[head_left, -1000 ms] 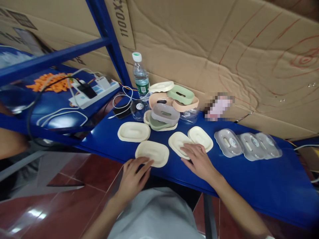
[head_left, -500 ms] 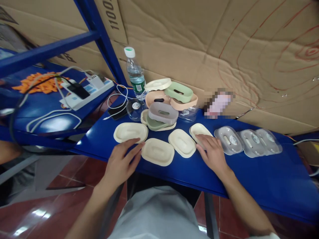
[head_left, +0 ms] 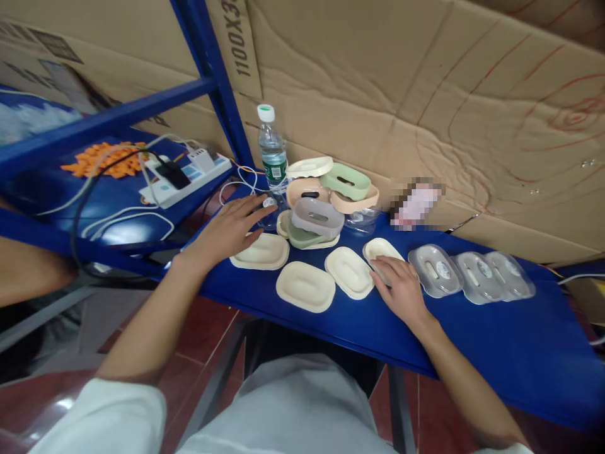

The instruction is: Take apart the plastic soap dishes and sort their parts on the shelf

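My left hand [head_left: 229, 228] reaches over the back left of the blue table, fingers stretched out at a clear plastic lid [head_left: 268, 218] with a round sticker; whether it touches the lid I cannot tell. Below that hand lies a cream oval tray [head_left: 259, 255], partly covered. My right hand [head_left: 401, 289] rests with extended fingers on another cream tray [head_left: 380, 248], hiding its near part. Two more cream trays, one in the middle [head_left: 305, 287] and one tilted beside it [head_left: 348, 272], lie between my hands.
Behind the trays is a pile of coloured oval dishes, a grey one [head_left: 317, 217] in front and a green one [head_left: 347, 181] on top. A water bottle [head_left: 273, 151] stands behind. Several clear-lidded boxes [head_left: 435, 271] line the right. A power strip [head_left: 189, 183] lies left.
My left hand has moved up and away from the front cream trays, over to the clear lid at the back. My right hand stays on its tray. The view has shifted slightly.
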`<state>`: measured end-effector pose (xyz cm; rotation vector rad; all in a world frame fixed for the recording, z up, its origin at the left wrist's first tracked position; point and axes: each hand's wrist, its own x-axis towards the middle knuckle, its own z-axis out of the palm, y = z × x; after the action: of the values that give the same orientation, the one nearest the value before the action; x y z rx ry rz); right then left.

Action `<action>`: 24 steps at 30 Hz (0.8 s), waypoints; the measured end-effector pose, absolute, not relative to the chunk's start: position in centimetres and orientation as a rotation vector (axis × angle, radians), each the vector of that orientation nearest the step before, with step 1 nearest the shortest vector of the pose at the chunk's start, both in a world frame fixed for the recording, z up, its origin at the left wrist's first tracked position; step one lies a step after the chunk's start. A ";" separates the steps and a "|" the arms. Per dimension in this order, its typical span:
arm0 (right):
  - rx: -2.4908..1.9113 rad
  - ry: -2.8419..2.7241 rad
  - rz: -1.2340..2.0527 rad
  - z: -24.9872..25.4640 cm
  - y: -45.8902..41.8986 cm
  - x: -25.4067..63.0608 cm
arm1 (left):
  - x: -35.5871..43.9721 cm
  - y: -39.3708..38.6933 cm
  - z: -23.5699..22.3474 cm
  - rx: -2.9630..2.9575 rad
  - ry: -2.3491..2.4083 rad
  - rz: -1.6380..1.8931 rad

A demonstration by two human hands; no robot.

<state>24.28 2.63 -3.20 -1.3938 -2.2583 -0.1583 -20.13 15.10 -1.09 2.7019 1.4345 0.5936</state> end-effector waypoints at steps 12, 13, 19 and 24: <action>-1.245 -2.349 0.015 -3.9 2.1 23.3 | -18.5 15.3 -3.7 2.587 1.602 0.750; -1.252 -2.350 0.023 -4.0 2.1 23.4 | -18.2 14.7 -3.6 2.572 1.607 0.792; -1.239 -2.409 -0.055 -2.9 3.4 23.0 | -16.6 10.4 -2.8 2.468 1.645 1.074; -1.198 -2.489 -0.150 -0.2 7.6 18.9 | -14.8 6.0 -3.9 2.360 1.600 1.355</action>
<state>18.86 7.63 -0.25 -1.1979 -2.4893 -0.1498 -14.80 5.97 -3.88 2.3596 1.5996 1.3550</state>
